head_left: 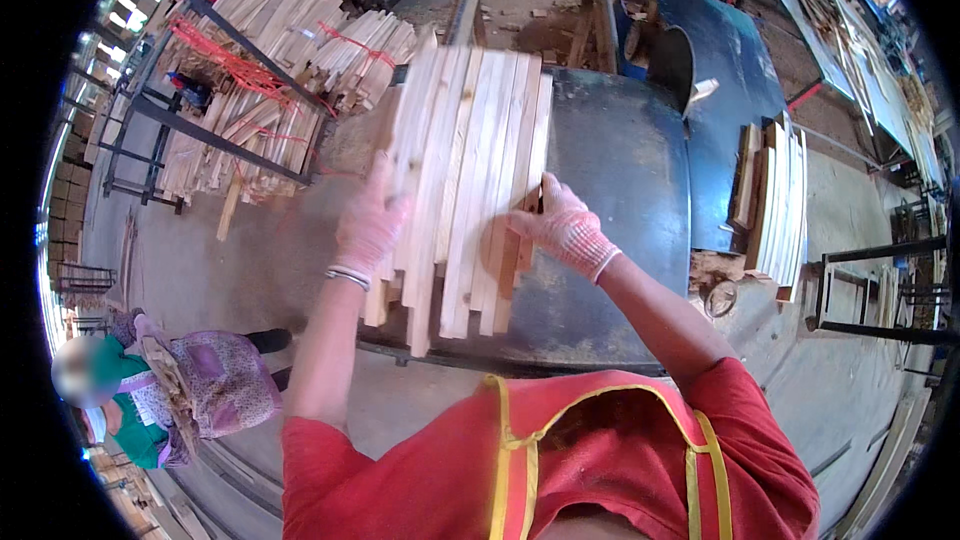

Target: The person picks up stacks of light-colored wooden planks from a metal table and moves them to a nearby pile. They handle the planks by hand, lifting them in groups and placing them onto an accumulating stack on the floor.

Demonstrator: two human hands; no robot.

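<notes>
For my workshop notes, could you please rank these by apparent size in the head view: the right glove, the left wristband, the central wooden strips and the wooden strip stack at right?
1. Central wooden strips
2. Strip stack at right
3. Right glove
4. Left wristband

Dark tabletop (620,220): scuffed; pale wooden strips (460,170) over its left part, contact beneath hidden
Blue-black panel (730,160): small wood block (703,92) near its left edge
Black metal rack (220,140): heaped wood pieces (265,0), red twine (228,60) across them
Grey floor (260,260): the rack

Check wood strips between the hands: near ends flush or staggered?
Staggered: the wood strips stop unevenly, some near ends jutting past others.
</notes>
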